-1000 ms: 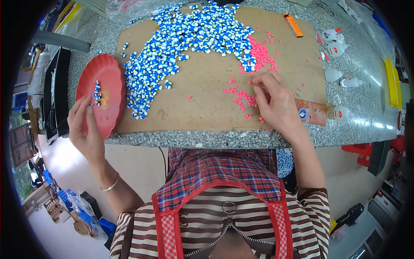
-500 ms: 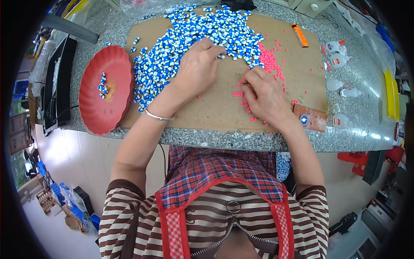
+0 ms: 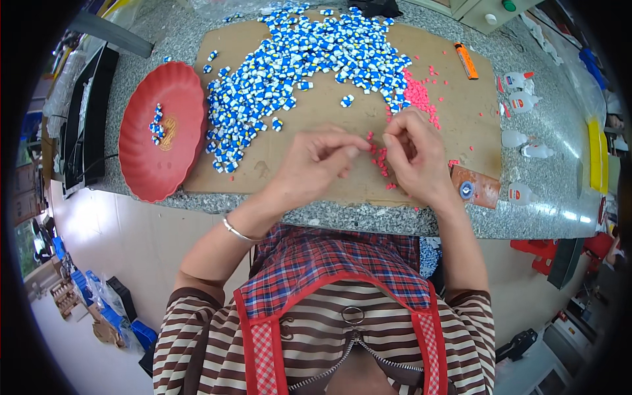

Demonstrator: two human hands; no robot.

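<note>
Cardboard [image 3: 313,113] covers the middle of a speckled grey surface [image 3: 550,178], seen from above past the wearer's plaid apron [image 3: 329,257]. A large heap of small blue-and-white pieces [image 3: 316,56] arcs across its far and left parts, with two single ones lying loose inside the curve. At the heap's right end, touching it, is a smaller pile of pink pieces [image 3: 421,99]; more of the pink lie scattered nearer the person, between the two hands. The left hand [image 3: 316,164], a bracelet [image 3: 238,232] at its wrist, points right over the cardboard, thumb and index drawn close together; whether these fingers grip anything cannot be told. The right hand [image 3: 422,161] curls beside the pink scatter, its thumb and fingers nearly meeting, and what they may pinch is hidden. At left, a red scalloped plate [image 3: 131,135] holds a short row of blue-and-white pieces. On the right are a brown tile [image 3: 486,189] bearing a small round item [image 3: 467,190], a slim orange object [image 3: 466,60] and several white bottles [image 3: 523,102].
</note>
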